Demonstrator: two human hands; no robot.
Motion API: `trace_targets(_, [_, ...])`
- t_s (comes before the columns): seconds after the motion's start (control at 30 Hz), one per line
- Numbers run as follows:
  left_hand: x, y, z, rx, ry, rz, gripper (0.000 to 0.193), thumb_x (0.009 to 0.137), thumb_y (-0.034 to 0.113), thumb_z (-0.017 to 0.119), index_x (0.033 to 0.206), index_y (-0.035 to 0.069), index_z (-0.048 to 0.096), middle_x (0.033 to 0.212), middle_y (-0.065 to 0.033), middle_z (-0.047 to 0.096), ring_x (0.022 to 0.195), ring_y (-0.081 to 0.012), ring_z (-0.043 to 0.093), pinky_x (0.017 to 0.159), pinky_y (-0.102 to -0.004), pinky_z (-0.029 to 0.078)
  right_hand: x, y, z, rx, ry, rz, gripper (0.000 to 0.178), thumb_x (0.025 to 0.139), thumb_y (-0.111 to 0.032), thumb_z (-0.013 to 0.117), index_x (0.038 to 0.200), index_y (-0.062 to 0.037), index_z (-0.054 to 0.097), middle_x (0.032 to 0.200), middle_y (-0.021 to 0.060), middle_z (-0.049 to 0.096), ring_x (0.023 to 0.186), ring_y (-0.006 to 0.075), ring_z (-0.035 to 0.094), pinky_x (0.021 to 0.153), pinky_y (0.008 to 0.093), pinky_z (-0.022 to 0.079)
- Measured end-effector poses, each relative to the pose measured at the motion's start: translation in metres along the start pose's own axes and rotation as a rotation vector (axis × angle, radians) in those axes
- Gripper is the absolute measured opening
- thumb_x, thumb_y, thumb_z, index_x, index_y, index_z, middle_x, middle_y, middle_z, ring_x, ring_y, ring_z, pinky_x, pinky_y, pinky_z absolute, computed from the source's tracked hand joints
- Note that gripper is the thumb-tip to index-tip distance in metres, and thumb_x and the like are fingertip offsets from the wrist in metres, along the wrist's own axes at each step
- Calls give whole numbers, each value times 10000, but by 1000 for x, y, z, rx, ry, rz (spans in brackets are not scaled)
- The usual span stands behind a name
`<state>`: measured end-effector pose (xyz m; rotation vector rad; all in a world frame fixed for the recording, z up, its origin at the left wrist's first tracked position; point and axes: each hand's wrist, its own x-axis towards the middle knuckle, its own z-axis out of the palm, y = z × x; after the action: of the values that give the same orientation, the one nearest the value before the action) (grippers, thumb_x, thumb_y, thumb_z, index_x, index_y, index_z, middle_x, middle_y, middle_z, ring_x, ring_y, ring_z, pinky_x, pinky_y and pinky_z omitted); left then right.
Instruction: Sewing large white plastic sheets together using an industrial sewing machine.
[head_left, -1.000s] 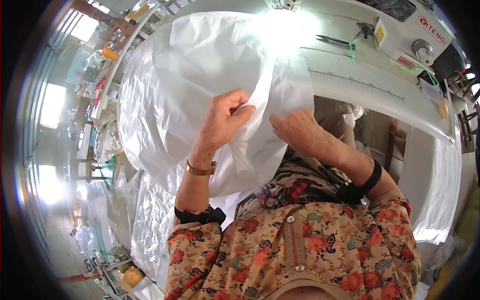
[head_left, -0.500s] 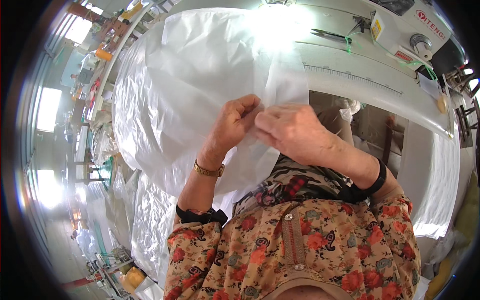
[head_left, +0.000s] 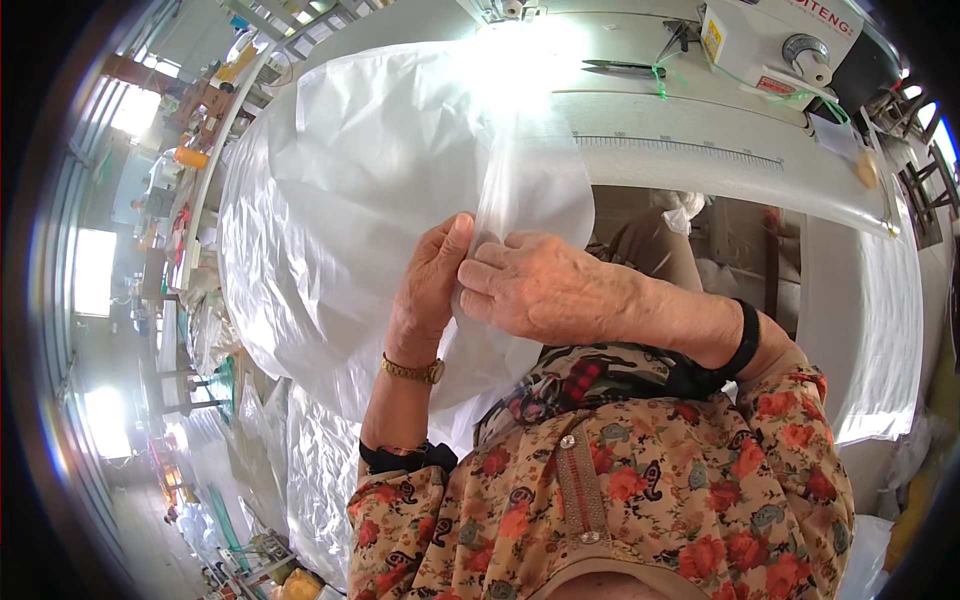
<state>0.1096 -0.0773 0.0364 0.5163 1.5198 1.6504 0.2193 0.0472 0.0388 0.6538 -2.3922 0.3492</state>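
R hand moved in beside L hand vs 1 s ago. White sheet has its far end on desk nr sewing m/c, rest draped twd body. R hand pinches its fold, prob. for tension; L hand alongside, can't tell if gripping.

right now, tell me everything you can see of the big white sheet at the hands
The white sheet is large, thin-looking and glossy, perhaps plastic or coated cloth, with a rounded left outline and many creases. It spreads left of and beyond the hands, its top washed out by a bright light. A narrow gathered strip runs from that glare towards the hands. The left hand and right hand touch it there; their exact grip is hidden.
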Motion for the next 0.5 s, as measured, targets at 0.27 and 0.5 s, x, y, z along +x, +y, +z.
trace_targets(0.27, [7, -3, -1, 412, -14, 245, 283, 924, 124, 584, 681, 89, 444, 647, 107, 353, 606, 7, 286, 497, -204, 237, -59, 15, 17, 165, 485, 446, 217, 786, -122, 662, 964, -53, 559, 864, 66, 577, 750, 225, 579, 675, 335, 493])
trace_targets(0.5, [4, -5, 8, 296, -3, 184, 297, 899, 89, 607, 664, 78, 427, 623, 111, 345, 587, 6, 283, 498, -204, 222, -102, 12, 57, 504, 291, 1432, 174, 907, -168, 608, 917, -3, 554, 798, 89, 621, 711, 157, 583, 676, 308, 484])
